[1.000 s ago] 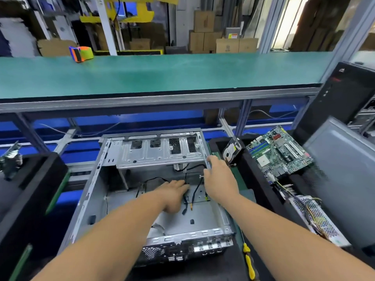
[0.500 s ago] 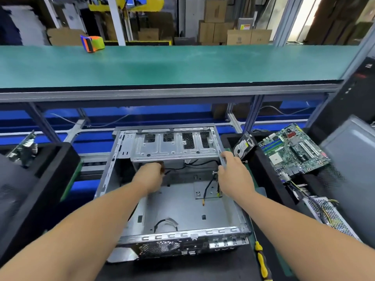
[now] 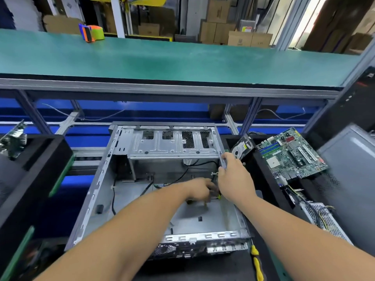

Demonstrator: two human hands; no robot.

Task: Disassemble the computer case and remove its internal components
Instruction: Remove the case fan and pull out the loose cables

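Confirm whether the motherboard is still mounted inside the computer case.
No: the motherboard lies outside, to the right of the computer case, whose floor shows bare metal and loose cables.

No lettering can be read anywhere. A label with a red and yellow band on a grey box [image 3: 247, 27] at one o'clock behind the bench is too small to make out, and the sticker on the hard drive [image 3: 241, 148] and the markings on the motherboard [image 3: 290, 153] at three o'clock are blurred.
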